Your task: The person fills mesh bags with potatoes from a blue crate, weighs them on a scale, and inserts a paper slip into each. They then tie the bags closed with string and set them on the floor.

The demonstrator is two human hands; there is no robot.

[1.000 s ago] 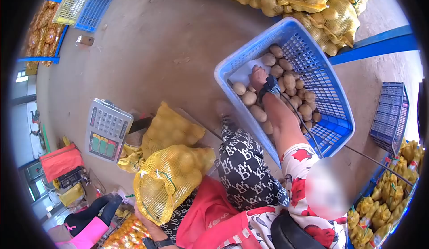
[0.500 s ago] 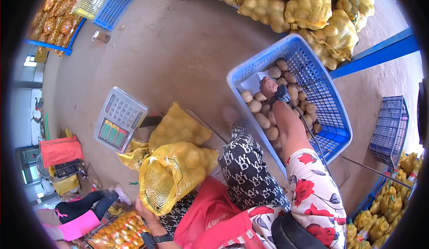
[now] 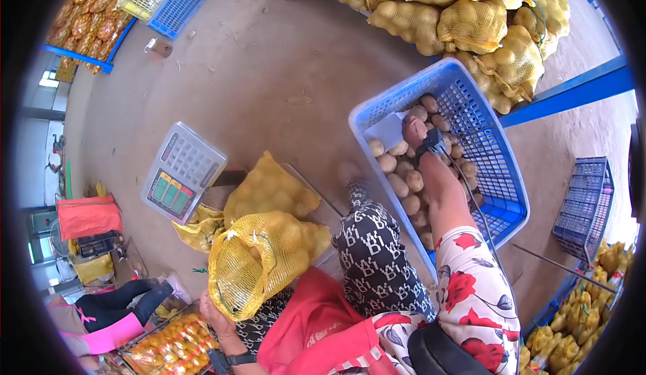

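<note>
My right hand [image 3: 415, 130] is closed at the edge of a flat white scoop-like piece [image 3: 387, 131] inside a large blue plastic crate [image 3: 498, 153]. Potatoes [image 3: 398, 185] lie loose in the crate, beneath and around that hand. At the lower left, my left hand [image 3: 215, 316] grips the rim of a yellow mesh bag [image 3: 282, 254], whose mouth gapes toward me. Through the netting, round potato-like shapes show in its lower part. Another filled mesh bag [image 3: 266, 190] rests right behind it.
A digital scale's display panel [image 3: 185, 173] stands left of the bags. Filled mesh sacks [image 3: 471, 25] are piled at the back right, beside a blue beam [image 3: 572, 92]. Another blue crate [image 3: 584, 203] sits at the right. A person in dark leggings [image 3: 124, 304] is at the lower left.
The view has shifted slightly. My right hand has moved a little within the crate, and more of the white piece shows. My left hand keeps its hold on the mesh bag.
</note>
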